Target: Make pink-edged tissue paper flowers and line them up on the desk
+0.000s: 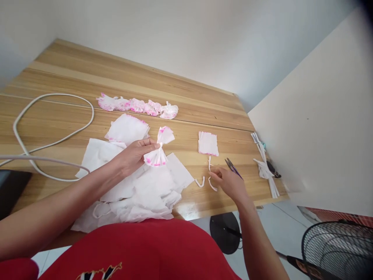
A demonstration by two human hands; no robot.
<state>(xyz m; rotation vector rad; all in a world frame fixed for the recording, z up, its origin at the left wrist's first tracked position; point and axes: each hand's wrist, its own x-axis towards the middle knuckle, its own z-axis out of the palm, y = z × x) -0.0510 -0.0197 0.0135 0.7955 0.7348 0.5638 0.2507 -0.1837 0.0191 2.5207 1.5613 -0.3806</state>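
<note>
Apparently partway along: a row of bunched papers [136, 105] looks done, a flat square [208, 143] remains, the left hand [134, 156] pinches a gathered piece [157, 156], and the right hand [229, 182] touches a string [209, 161], grip unclear.

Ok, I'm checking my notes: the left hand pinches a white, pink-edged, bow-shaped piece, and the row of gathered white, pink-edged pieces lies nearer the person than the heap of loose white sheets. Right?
Not quite: the head view shows the row of gathered pieces lying farther off than the heap of white sheets. The left hand does pinch the bow-shaped piece.
</note>
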